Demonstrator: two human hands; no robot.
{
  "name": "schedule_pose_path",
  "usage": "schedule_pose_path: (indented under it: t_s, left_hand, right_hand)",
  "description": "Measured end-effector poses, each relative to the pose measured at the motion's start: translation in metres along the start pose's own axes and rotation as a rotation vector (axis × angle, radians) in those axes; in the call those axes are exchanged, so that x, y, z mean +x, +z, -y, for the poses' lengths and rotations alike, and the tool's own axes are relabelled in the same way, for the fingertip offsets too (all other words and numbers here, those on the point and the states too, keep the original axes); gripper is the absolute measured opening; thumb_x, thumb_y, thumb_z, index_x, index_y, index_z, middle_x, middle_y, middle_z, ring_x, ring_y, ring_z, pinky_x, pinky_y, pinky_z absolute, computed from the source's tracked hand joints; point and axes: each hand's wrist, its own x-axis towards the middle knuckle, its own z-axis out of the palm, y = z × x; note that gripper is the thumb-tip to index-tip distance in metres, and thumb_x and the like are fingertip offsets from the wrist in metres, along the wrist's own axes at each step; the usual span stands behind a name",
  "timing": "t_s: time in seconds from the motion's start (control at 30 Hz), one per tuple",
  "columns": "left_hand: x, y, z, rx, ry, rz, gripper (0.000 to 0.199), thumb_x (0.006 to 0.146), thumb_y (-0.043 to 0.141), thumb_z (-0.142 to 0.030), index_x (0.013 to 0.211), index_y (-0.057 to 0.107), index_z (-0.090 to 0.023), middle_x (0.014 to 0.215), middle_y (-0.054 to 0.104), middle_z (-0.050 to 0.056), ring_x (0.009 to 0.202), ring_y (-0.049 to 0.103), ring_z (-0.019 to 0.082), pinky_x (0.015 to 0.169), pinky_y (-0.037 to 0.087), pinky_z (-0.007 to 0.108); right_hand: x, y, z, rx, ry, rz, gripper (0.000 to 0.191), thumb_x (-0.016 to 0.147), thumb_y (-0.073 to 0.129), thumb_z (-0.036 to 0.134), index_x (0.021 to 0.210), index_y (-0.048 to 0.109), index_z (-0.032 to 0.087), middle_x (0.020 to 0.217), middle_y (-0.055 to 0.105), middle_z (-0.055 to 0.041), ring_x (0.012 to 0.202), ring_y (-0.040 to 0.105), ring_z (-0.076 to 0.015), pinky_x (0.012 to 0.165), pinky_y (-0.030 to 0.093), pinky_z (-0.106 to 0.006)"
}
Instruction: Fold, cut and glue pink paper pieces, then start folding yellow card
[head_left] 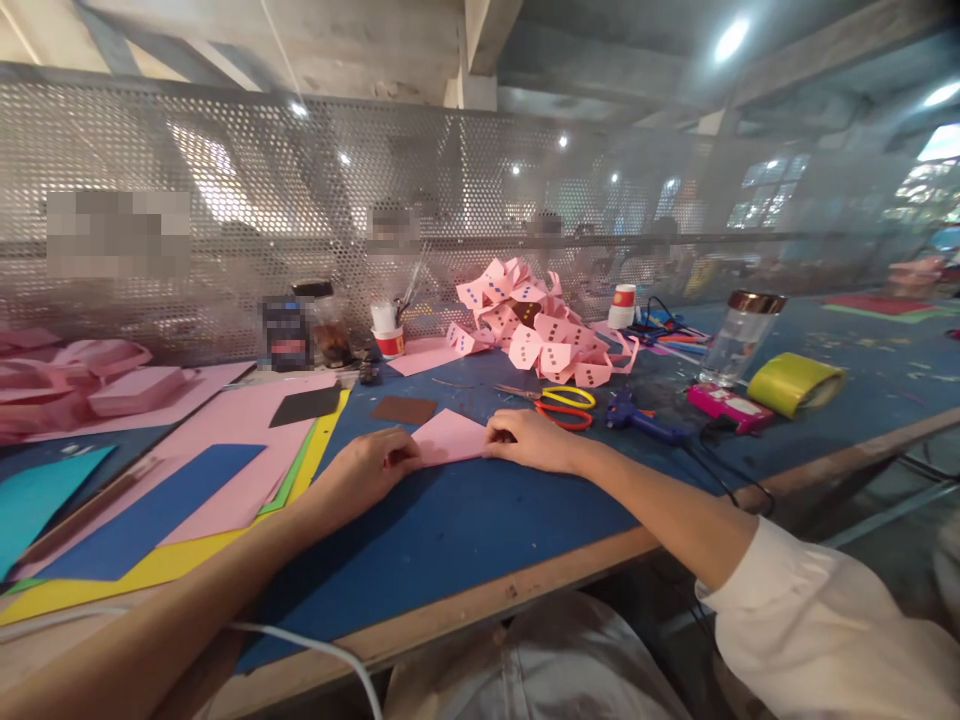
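Observation:
A pink sheet (452, 440), paper or thin foam, lies on the blue table top between my hands. My left hand (377, 465) pinches its left corner with thumb and curled fingers. At the right corner my right hand (531, 441) closes on the edge in the same way. Just behind the sheet sits a small brown piece (403, 409). Scissors (559, 405) with yellow and red handles rest beyond my right hand. Further back rises a pile of folded pink pieces (551, 330) with small blue and dark squares on them.
A blue glue gun (643, 418), a pink device (729, 408), a yellow tape roll (796, 384) and a clear bottle (742, 340) stand to the right. Coloured sheets (161, 510) are stacked at left. A white cable (315, 642) crosses the front edge; a perforated screen (247, 170) closes the back.

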Motion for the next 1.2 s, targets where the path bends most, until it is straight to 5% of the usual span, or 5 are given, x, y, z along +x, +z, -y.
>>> schedule_pose_path:
  t_s: [0.2, 0.7, 1.2]
  left_hand:
    - [0.003, -0.002, 0.013, -0.088, -0.153, 0.071, 0.031, 0.082, 0.062, -0.052, 0.081, 0.070, -0.022, 0.074, 0.069, -0.001, 0.069, 0.061, 0.018, 0.061, 0.041, 0.025]
    - [0.008, -0.013, 0.035, -0.171, -0.195, 0.215, 0.035, 0.078, 0.065, -0.056, 0.077, 0.071, -0.022, 0.070, 0.068, -0.002, 0.069, 0.062, 0.018, 0.060, 0.041, 0.024]
    - [0.008, -0.023, 0.035, -0.187, -0.235, 0.262, 0.032, 0.076, 0.064, -0.051, 0.079, 0.068, -0.019, 0.067, 0.064, -0.002, 0.064, 0.055, 0.015, 0.056, 0.035, 0.023]
  right_hand:
    - [0.002, -0.002, 0.002, -0.006, 0.000, 0.013, 0.014, 0.090, 0.067, 0.029, 0.082, 0.069, 0.017, 0.083, 0.066, -0.0020, 0.074, 0.059, -0.0134, 0.067, 0.039, -0.023]
    - [0.000, 0.003, -0.001, -0.036, 0.072, -0.013, 0.016, 0.089, 0.067, 0.034, 0.082, 0.066, 0.019, 0.083, 0.068, -0.0014, 0.073, 0.059, -0.0133, 0.063, 0.036, -0.023]
    - [0.001, 0.001, 0.002, -0.053, 0.160, -0.017, 0.017, 0.087, 0.069, 0.034, 0.081, 0.064, 0.019, 0.085, 0.069, -0.0010, 0.075, 0.060, -0.0133, 0.063, 0.034, -0.023]
